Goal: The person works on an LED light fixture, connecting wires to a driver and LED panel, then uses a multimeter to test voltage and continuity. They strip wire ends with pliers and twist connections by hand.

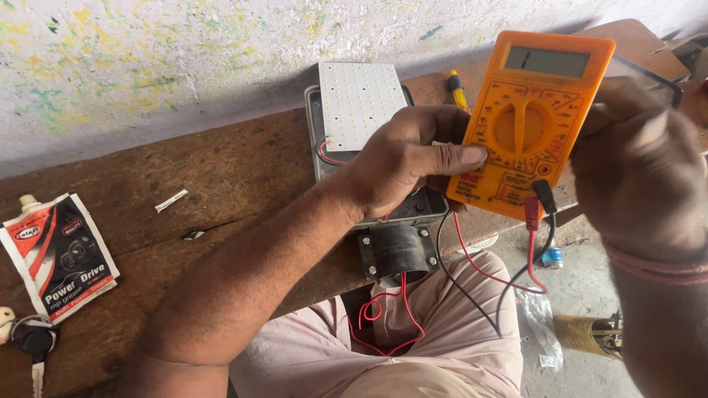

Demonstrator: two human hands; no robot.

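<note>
Orange multimeter [532, 121] is gripped by both hands: left hand [402, 158] thumb near dial, right hand [634, 166] clasping its edge. Steady it; keep probe leads [532, 243] seated.

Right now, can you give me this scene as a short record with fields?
left hand: thumb on the meter's left edge, over the lamp
right hand: holds the meter's right side
meter: orange, dial in the middle, red and black leads plugged in
lamp: grey housing, white LED board, on the bench
bench: brown wood; grease pouch and keys at the left
</note>
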